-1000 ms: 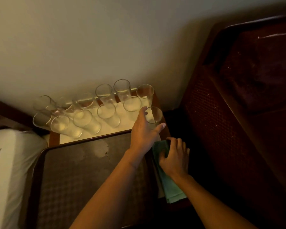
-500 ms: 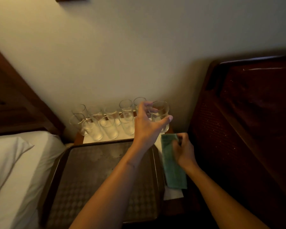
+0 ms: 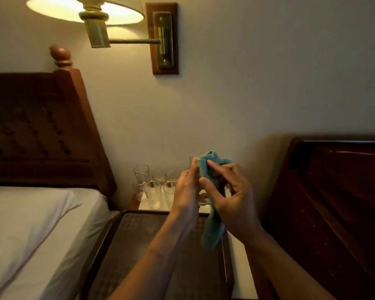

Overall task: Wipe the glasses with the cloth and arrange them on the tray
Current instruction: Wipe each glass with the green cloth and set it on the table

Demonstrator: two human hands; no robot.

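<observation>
My left hand [image 3: 185, 191] grips a clear drinking glass [image 3: 204, 201], lifted above the far edge of the tray; most of the glass is hidden by both hands. My right hand [image 3: 230, 195] holds the teal cloth [image 3: 212, 230], its upper end pressed over the glass rim and its lower end hanging down over the tray. Several more clear glasses [image 3: 153, 193] stand in a cluster on the nightstand by the wall. The dark brown tray [image 3: 108, 239] lies in front of them with nothing on its patterned surface.
A bed with white sheets [image 3: 30, 230] and a dark wooden headboard [image 3: 37, 131] is on the left. A second dark headboard [image 3: 333, 202] stands on the right. A brass wall lamp [image 3: 95, 24] hangs above. White paper [image 3: 238, 256] lines the nightstand.
My left hand lifted the glass off the nightstand toward me. My right hand picked the cloth up from beside the tray and brought it onto the glass. The view tilted upward.
</observation>
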